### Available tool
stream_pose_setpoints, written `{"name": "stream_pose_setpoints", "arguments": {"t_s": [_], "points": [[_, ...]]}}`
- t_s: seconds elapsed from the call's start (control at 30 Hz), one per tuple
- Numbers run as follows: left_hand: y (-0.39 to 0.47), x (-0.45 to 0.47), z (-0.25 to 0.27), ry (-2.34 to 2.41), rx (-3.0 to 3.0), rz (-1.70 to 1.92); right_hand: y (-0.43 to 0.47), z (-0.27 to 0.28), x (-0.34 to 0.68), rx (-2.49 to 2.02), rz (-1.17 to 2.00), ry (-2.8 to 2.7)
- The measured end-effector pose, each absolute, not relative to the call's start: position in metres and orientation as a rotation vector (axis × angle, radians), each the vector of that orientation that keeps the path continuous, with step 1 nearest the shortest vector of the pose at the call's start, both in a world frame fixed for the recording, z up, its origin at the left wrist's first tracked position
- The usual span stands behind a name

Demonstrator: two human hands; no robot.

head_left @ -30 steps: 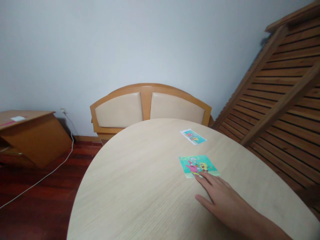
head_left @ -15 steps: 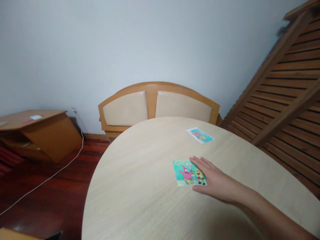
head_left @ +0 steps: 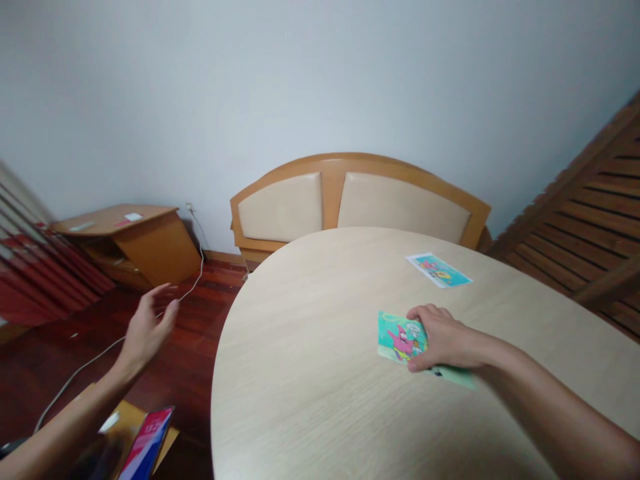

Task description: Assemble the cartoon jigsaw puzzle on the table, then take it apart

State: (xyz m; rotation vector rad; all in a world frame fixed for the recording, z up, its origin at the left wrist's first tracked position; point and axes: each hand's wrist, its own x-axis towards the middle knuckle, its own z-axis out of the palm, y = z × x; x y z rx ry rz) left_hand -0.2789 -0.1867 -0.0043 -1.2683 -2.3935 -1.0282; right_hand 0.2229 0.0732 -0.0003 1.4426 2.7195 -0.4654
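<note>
A green cartoon picture card [head_left: 397,337] with a pink starfish figure lies at the middle right of the round table. My right hand [head_left: 440,337] closes over it from the right, with the fingers at its far edge and the thumb at its near edge. That hand hides much of the card, though a pale green corner shows below the wrist. Farther back lies a second cartoon card [head_left: 440,270], white-bordered, touched by no hand. Out to the left, above the floor, my left hand [head_left: 150,327] is raised with fingers and thumb apart and nothing in it.
The pale round table [head_left: 300,347] curves in front of a padded headboard [head_left: 330,200]. A phone [head_left: 147,443] rests on a low wooden surface at the lower left. A cable [head_left: 90,363] crosses the floor near a wooden desk [head_left: 160,247]. Slatted wood [head_left: 590,240] leans at the right.
My right hand has gone from flat and spread at the card's right side to gripping across it. My left hand has come into view. The camera has turned left.
</note>
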Motion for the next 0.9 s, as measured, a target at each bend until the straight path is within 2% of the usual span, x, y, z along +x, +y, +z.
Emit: {"name": "stream_pose_setpoints", "arguments": {"t_s": [0.13,0.3,0.43,0.53,0.7,0.9], "points": [[-0.128,-0.227,0.012,-2.227,-1.733,-1.187,0.077,0.004,0.214,1.425,-0.422,2.664],[-0.075,-0.152,0.001,-2.116,-2.379,-0.909,0.075,0.008,0.208,1.421,-0.418,2.645],[-0.039,-0.089,-0.015,-1.832,-2.780,-0.770,0.064,0.012,0.199,1.397,-0.454,2.687],[-0.012,-0.048,-0.024,-1.667,-2.916,-0.694,0.054,0.012,0.195,1.345,-0.505,2.754],[0.017,-0.013,-0.029,-1.382,-3.165,-0.807,0.041,-0.002,0.205,1.319,-0.687,2.952],[0.024,-0.006,-0.033,-1.473,-3.180,-0.979,0.037,-0.023,0.218,1.322,-0.846,3.153]]}}
